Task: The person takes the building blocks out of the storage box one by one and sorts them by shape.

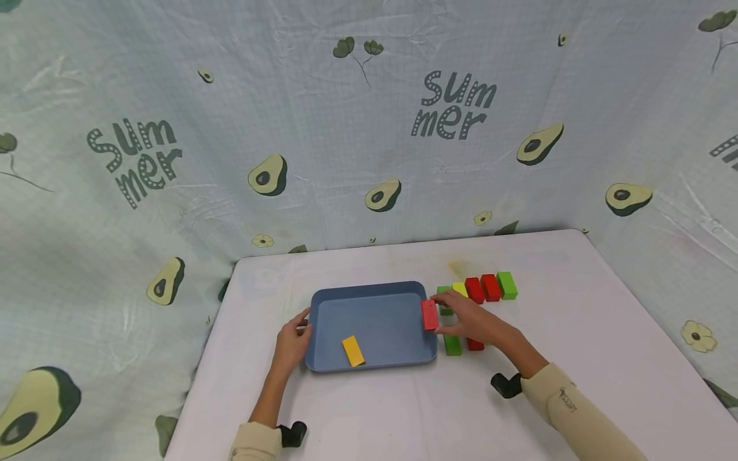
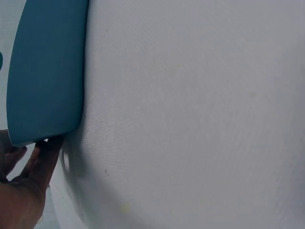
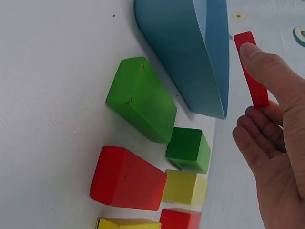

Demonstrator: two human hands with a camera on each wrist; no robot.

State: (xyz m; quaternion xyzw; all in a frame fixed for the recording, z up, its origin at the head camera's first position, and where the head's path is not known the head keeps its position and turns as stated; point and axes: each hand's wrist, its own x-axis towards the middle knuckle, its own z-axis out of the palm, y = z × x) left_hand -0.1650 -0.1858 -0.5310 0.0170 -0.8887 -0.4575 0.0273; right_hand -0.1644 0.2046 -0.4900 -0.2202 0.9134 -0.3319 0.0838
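Note:
A blue tray (image 1: 377,320) lies on the table with a yellow-orange block (image 1: 353,351) in its near part. At the tray's left end is my left hand (image 1: 292,342), its fingertips against the outer wall; the left wrist view shows these fingers (image 2: 47,157) at the tray's corner. With thumb and fingers, my right hand (image 1: 469,318) pinches a red block (image 1: 429,315) by its ends, over the tray's right rim. The right wrist view shows this red block (image 3: 252,71) raised above the tray's edge.
Right of the tray stand several blocks: a green block (image 1: 452,346) and a red block (image 1: 475,344) nearer me, partly under my right hand. Farther back is a row with a yellow block (image 1: 459,289), red blocks (image 1: 491,287) and a light green block (image 1: 507,285). A patterned cloth (image 1: 323,128) hangs behind the table.

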